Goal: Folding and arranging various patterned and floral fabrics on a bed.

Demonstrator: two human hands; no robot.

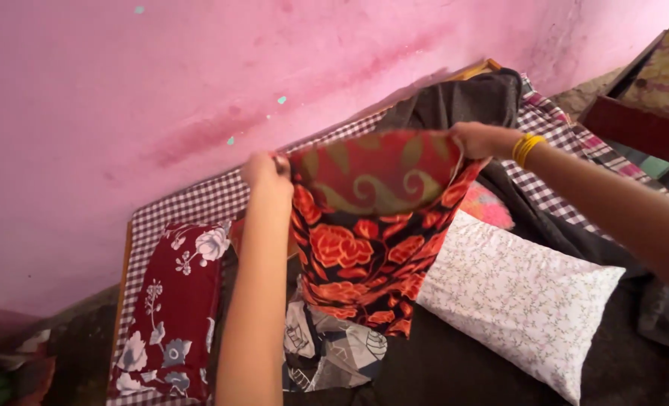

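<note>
Thin matt cloth pillowcase [364, 248] (red-flowered), soft cotton-looking white pillow [519, 304], dark blanket [455, 101] perhaps coarse wool.

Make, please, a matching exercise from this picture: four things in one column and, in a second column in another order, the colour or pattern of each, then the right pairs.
Things:
1. Cover held open by the left hand and the right hand
2. Pillow on the left
3. Pillow on the right
4. Bedsheet

Descriptions:
A. White with a fine small print
B. Dark red with white and grey flowers
C. Checked, dark and white
D. Black with orange-red flowers

Pairs: 1-D, 2-B, 3-A, 4-C
</note>
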